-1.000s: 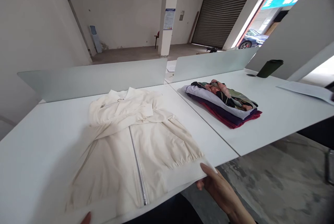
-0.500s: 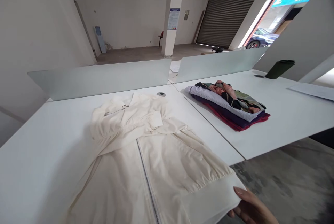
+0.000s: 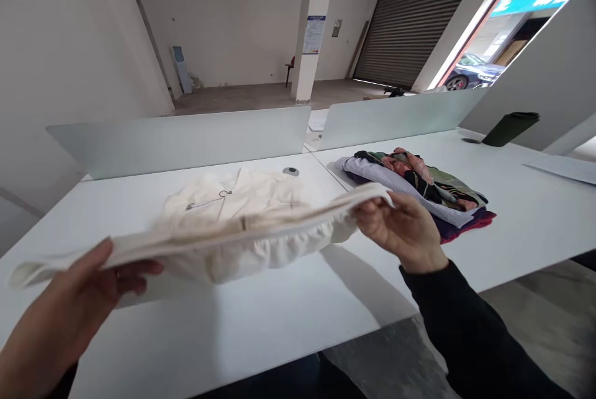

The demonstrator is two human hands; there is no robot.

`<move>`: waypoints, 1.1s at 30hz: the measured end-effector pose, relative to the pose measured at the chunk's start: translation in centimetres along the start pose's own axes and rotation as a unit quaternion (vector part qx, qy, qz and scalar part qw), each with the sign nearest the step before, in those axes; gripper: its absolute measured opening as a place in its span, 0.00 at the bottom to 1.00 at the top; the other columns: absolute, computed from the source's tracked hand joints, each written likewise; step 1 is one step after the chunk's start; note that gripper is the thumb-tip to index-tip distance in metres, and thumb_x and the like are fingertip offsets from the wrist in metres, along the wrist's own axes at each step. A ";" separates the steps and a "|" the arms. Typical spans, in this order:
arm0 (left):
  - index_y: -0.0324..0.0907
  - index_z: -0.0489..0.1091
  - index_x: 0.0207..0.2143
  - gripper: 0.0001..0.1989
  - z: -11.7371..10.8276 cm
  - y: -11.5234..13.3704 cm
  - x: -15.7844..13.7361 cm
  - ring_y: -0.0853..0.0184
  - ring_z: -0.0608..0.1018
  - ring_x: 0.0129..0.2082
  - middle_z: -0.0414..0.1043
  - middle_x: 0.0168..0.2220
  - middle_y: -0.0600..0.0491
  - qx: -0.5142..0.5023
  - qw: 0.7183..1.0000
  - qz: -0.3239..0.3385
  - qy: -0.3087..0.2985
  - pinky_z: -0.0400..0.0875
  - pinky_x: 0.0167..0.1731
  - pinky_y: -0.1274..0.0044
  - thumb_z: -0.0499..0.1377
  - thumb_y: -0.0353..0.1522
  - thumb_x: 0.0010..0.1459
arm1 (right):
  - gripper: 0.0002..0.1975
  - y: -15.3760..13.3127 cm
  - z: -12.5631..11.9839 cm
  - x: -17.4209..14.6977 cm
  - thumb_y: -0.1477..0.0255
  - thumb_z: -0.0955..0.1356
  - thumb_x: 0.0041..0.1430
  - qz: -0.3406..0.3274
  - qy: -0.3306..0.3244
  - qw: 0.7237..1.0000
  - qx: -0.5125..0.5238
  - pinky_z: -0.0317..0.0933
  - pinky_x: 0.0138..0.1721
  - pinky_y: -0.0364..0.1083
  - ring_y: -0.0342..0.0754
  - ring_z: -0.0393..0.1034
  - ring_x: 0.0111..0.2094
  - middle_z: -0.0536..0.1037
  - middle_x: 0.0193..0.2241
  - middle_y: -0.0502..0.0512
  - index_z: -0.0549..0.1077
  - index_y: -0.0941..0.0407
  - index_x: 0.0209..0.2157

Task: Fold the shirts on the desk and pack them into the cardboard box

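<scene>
A cream zip-up jacket (image 3: 242,197) lies on the white table (image 3: 274,318), its upper part flat and its lower part lifted. My left hand (image 3: 88,287) grips the raised hem near its left end, thumb above and fingers beneath. At the other end of the hem, my right hand (image 3: 400,225) pinches the corner. Between both hands the gathered band stretches across, slightly blurred, above the tabletop. A zipper pull with a ring shows near the collar. The jacket's middle is hidden behind the raised hem.
A stack of folded clothes (image 3: 414,182) sits right of the jacket, a floral piece on top. Frosted dividers (image 3: 186,141) run along the table's back. A dark green rolled item (image 3: 510,129) and a paper sheet (image 3: 565,167) are at the far right.
The jacket's lower part has been raised and folded up toward the collar. My left hand has come into view holding the hem, and my right hand has moved up and away from the table's edge.
</scene>
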State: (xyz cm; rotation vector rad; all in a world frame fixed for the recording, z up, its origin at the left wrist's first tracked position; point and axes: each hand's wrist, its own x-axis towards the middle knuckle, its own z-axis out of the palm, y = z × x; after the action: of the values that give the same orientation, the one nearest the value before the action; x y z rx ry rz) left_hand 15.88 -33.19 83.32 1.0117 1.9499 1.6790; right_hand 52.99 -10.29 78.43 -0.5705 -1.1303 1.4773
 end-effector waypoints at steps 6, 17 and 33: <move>0.29 0.73 0.43 0.21 3.7 6.9 8.0 0.65 0.78 0.40 0.79 0.44 0.43 -0.137 0.990 0.029 -0.024 0.71 0.33 0.80 0.48 0.37 0.65 | 0.13 -2.3 4.8 9.7 0.75 0.57 0.63 0.029 -0.100 0.976 0.193 0.69 0.35 0.40 0.41 0.74 0.35 0.79 0.33 0.55 0.71 0.58 0.32; 0.25 0.68 0.48 0.20 9.2 4.5 24.4 0.67 0.80 0.36 0.75 0.43 0.36 -0.189 0.981 -0.043 -0.030 0.73 0.31 0.81 0.42 0.30 0.69 | 0.16 4.8 10.0 26.2 0.78 0.53 0.66 0.152 -0.077 0.959 0.226 0.70 0.38 0.41 0.43 0.76 0.34 0.78 0.28 0.58 0.70 0.64 0.38; 0.41 0.73 0.40 0.15 2.4 -2.6 21.6 0.57 0.77 0.50 0.74 0.51 0.47 0.071 0.990 0.120 0.019 0.75 0.50 0.65 0.57 0.43 0.59 | 0.07 7.8 2.2 23.5 0.70 0.69 0.59 -0.076 -0.089 0.989 -0.095 0.69 0.46 0.46 0.48 0.74 0.40 0.79 0.40 0.61 0.76 0.59 0.36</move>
State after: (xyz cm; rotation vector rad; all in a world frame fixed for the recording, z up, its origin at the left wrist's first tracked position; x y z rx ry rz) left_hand 2.32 -15.98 83.95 1.3234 2.0658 1.7119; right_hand 41.57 11.79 78.09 -0.4776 -1.4330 1.3176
